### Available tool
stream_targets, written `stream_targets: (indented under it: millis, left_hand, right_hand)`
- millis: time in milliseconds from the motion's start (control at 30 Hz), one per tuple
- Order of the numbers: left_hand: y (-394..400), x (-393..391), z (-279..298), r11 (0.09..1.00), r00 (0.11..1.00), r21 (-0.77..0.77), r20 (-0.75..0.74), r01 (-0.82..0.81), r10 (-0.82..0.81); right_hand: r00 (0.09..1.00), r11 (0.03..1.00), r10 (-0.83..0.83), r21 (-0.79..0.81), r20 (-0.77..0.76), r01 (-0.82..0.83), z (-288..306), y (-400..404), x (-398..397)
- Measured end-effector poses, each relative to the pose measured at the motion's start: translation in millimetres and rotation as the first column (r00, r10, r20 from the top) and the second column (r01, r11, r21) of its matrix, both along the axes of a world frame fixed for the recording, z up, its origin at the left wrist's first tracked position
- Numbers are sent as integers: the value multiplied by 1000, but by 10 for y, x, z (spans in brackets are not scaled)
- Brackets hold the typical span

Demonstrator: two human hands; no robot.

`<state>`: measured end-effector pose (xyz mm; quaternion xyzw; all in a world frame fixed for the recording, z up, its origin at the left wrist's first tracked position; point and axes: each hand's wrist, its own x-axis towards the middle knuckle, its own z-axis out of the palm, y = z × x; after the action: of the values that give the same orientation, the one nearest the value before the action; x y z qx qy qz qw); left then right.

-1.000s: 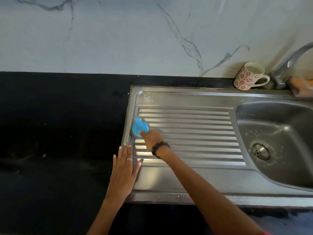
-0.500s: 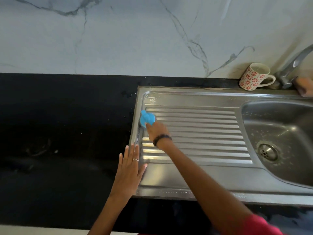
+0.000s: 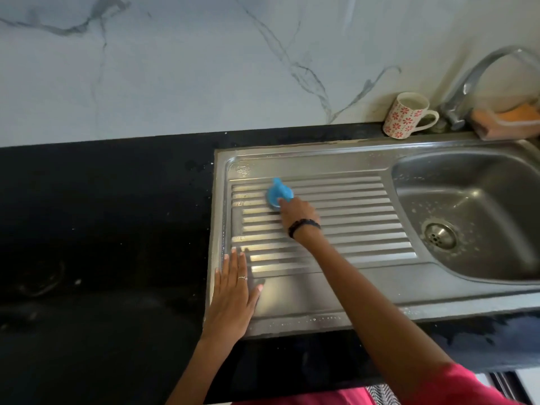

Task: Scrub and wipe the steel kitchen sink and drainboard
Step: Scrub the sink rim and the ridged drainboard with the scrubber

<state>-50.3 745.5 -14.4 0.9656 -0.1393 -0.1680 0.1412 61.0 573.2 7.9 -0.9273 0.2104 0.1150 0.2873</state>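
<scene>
The right part of the sink basin (image 3: pixel 473 217) is cut off by the frame edge, as are the tap (image 3: pixel 479 74) spout and the sponge (image 3: pixel 508 119). The blue scrubber (image 3: pixel 277 194) underside is hidden against the drainboard (image 3: pixel 350 206).

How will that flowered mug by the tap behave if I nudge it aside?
The flowered mug looks ceramic, so likely rigid and breakable. It stands upright on a flat base, so it should slide rather than roll. The black counter shows water spots near the drainboard, so it may be slippery there.
</scene>
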Motion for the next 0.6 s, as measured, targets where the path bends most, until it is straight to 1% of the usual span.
stream_targets:
  millis: [100, 200, 233, 267, 300, 367, 433, 500, 567, 600]
  left_hand:
    - [-69, 22, -10, 999, 999, -26, -14, 46, -46]
    - [-94, 31, -30, 999, 999, -39, -22, 38, -39]
    - [-95, 35, -33, 998, 999, -54, -26, 29, -30]
    - [-93, 39, -27, 998, 999, -62, -27, 24, -26]
    - [-83, 40, -25, 998, 999, -62, -24, 22, -23]
    - [-57, 40, -30, 998, 1000, -63, -27, 7, -8]
    - [-14, 29, -37, 997, 999, -63, -16, -37, 36]
    - [20, 17, -31, 995, 996, -49, 4, -87, 87]
    - [29, 11, -41, 993, 993, -23, 19, -117, 118]
    - [27, 15, -48, 993, 992, -19, 26, -119, 120]
  right_hand:
    - [970, 970, -242, 14, 7, 242, -56, -657, -282]
    - [864, 864, -504, 22, 8, 503, 26, -1306, -467]
    - [835, 834, -551, 14, 1, 551, 70, -1421, -483]
    - [831, 831, -556, 4, -3, 556, 109, -1445, -472]
    - [853, 853, -522, 2, -10, 522, 134, -1365, -443]
    - [920, 919, -393, 41, -3, 393, 113, -965, -354]
    - [965, 952, -263, 165, 12, 258, 4, -399, -248]
    - [992, 962, -127, 241, -27, 130, -40, 201, -209]
    - [999, 973, 18, 230, -47, -6, 2, 612, -243]
    - [997, 979, 51, 203, -58, -38, 27, 688, -278]
